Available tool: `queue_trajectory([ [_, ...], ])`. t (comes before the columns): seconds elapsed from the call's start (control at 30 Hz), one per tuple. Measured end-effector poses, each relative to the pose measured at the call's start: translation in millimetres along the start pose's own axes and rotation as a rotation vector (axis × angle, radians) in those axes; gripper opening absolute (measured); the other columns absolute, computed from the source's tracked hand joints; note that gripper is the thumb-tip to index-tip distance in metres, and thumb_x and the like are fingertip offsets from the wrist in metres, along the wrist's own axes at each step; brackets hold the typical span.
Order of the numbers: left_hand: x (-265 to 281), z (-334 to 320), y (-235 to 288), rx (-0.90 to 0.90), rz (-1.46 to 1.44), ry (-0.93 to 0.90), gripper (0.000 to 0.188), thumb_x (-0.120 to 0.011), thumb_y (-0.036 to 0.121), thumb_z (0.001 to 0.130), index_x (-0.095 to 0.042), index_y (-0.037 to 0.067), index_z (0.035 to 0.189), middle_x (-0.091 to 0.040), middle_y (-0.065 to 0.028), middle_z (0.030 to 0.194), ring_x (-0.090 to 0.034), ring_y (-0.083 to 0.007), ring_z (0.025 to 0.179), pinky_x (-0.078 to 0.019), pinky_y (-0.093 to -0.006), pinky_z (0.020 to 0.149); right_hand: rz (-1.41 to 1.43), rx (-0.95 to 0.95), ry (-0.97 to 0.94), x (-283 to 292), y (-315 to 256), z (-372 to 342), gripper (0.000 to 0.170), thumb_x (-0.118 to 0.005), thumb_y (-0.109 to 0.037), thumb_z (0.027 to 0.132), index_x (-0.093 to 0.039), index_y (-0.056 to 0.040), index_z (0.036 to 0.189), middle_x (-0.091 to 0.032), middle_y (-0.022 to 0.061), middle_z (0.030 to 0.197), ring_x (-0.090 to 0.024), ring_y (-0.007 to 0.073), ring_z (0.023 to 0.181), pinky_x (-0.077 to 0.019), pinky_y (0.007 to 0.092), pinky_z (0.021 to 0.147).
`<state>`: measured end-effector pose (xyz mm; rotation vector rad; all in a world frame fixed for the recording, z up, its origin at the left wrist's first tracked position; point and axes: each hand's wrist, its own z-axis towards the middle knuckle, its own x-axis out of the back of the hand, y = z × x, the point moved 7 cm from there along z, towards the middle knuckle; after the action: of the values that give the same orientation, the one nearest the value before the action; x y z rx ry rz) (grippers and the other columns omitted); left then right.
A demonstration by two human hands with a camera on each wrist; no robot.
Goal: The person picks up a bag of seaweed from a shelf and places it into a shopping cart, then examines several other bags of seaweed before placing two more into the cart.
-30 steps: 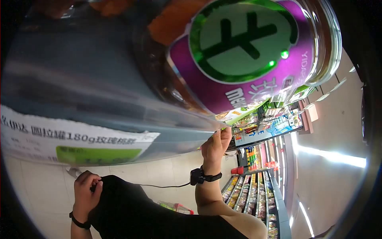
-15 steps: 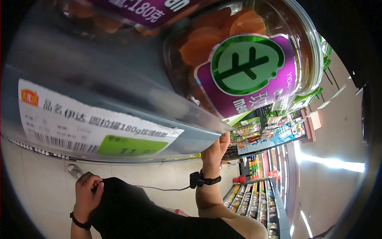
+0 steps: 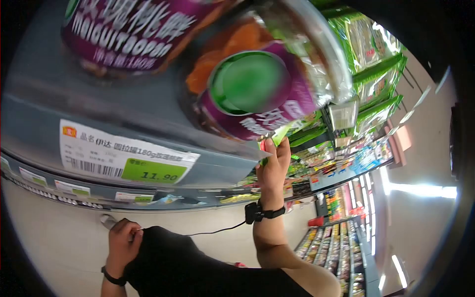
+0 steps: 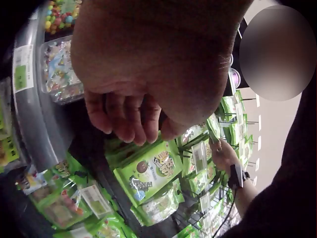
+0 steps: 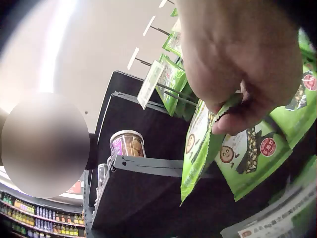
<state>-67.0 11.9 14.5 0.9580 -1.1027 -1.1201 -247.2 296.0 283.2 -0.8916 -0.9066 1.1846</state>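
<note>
Right wrist view: green packet [image 5: 202,146] was pinched at one o'clock by right hand [image 5: 242,62], presumably against crushing; left hand [image 4: 148,69] relaxed, empty.

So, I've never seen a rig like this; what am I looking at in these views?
No robot: these are a person's bare hands, with cameras worn on the head and both wrists. The head view shows clear, purple-labelled jars on a grey shelf, with an 11.90 price tag on its front edge. The left-wrist view shows the left hand, fingers loosely curled, nothing visibly held, with hanging green snack packets beyond. The right-wrist view shows the right hand pinching one packet by its edge.
</note>
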Motion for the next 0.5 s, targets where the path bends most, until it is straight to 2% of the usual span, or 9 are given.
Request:
queue_trajectory([
  [0.1, 8, -2, 7, 0.024, 0.051, 0.018, 0.012, -0.072, 0.005, 0.081, -0.062, 0.005, 0.088, -0.061, -0.011, 0.076, -0.063, -0.0271, 0.07, -0.0488, -0.0375, 0.064, 0.047, -0.004, -0.086, -6, 6, 18, 0.018, -0.061, -0.011, 0.101, -0.044, -0.0095, 0.097, -0.064, 0.0037, 0.089, -0.063, 0.0092, 0.069, -0.0517, 0.0244, 0.048],
  [0.2, 18, -8, 17, 0.036, 0.077, 0.034, 0.01, -0.071, 0.005, 0.083, -0.062, 0.004, 0.087, -0.062, -0.0108, 0.075, -0.063, -0.026, 0.069, -0.0495, -0.0366, 0.064, 0.031, -0.021, -0.034, 2, 20, 29, 0.022, -0.065, -0.01, 0.099, -0.044, -0.0094, 0.095, -0.063, 0.0027, 0.093, -0.064, 0.0083, 0.078, -0.0538, 0.0248, 0.05],
  [0.23, 21, -11, 20, 0.038, 0.105, 0.031, 0.009, -0.07, 0.005, 0.083, -0.063, 0.004, 0.087, -0.063, -0.0108, 0.076, -0.064, -0.0259, 0.068, -0.0499, -0.0361, 0.064, 0.074, 0.0, -0.085, -4, 17, 30, 0.022, -0.068, -0.01, 0.097, -0.046, -0.0074, 0.1, -0.063, 0.002, 0.095, -0.064, 0.0083, 0.088, -0.0558, 0.0249, 0.062],
  [0.3, 21, -19, 22, 0.012, 0.11, 0.04, 0.007, -0.069, 0.005, 0.085, -0.064, 0.003, 0.089, -0.066, -0.012, 0.081, -0.066, -0.0275, 0.072, -0.0525, -0.0356, 0.068, 0.002, 0.05, -0.16, -4, 17, 29, 0.023, -0.068, -0.009, 0.097, -0.048, -0.0053, 0.105, -0.063, 0.0026, 0.098, -0.063, 0.01, 0.092, -0.0538, 0.0258, 0.077],
  [0.33, 21, -23, 26, 0.02, 0.113, 0.036, 0.007, -0.069, 0.005, 0.085, -0.064, 0.003, 0.089, -0.067, -0.0123, 0.081, -0.067, -0.0274, 0.072, -0.0526, -0.0355, 0.068, -0.024, -0.039, -0.229, -2, 19, 25, 0.026, -0.069, -0.007, 0.096, -0.049, -0.0035, 0.113, -0.063, 0.0037, 0.102, -0.061, 0.0118, 0.097, -0.0493, 0.026, 0.088],
  [0.37, 20, -26, 31, 0.027, 0.116, 0.033, 0.007, -0.069, 0.004, 0.085, -0.065, 0.003, 0.09, -0.067, -0.0125, 0.082, -0.067, -0.0273, 0.073, -0.0527, -0.0354, 0.068, 0.067, -0.042, -0.265, -6, 19, 21, 0.032, -0.071, -0.006, 0.094, -0.049, -0.0025, 0.117, -0.061, 0.0081, 0.113, -0.06, 0.013, 0.104, -0.0497, 0.0274, 0.088],
  [0.43, 17, -31, 38, 0.018, 0.132, 0.023, 0.006, -0.069, 0.004, 0.085, -0.065, 0.003, 0.09, -0.067, -0.0129, 0.082, -0.068, -0.0266, 0.073, -0.0526, -0.0346, 0.068, -0.027, 0.063, -0.177, -1, 12, 15, 0.037, -0.073, -0.004, 0.091, -0.05, -0.0024, 0.12, -0.058, 0.0109, 0.123, -0.057, 0.0143, 0.111, -0.0497, 0.0294, 0.088],
  [0.47, 14, -33, 45, -0.027, 0.128, 0.02, 0.009, -0.07, 0.004, 0.087, -0.064, 0.0, 0.092, -0.066, -0.0111, 0.082, -0.063, -0.0198, 0.069, -0.0499, -0.0297, 0.065, -0.031, 0.093, -0.159, 3, 10, 8, 0.036, -0.073, -0.004, 0.09, -0.051, -0.0028, 0.118, -0.057, 0.0109, 0.124, -0.057, 0.0143, 0.111, -0.0497, 0.0299, 0.088],
  [0.5, 10, -36, 46, -0.016, 0.158, 0.012, 0.009, -0.071, 0.004, 0.087, -0.064, 0.0, 0.092, -0.066, -0.0109, 0.081, -0.064, -0.0197, 0.069, -0.0501, -0.0296, 0.065, -0.041, 0.124, -0.142, 8, 7, 2, 0.034, -0.073, -0.003, 0.09, -0.052, -0.0031, 0.116, -0.056, 0.011, 0.126, -0.057, 0.0144, 0.111, -0.0497, 0.0303, 0.088],
])
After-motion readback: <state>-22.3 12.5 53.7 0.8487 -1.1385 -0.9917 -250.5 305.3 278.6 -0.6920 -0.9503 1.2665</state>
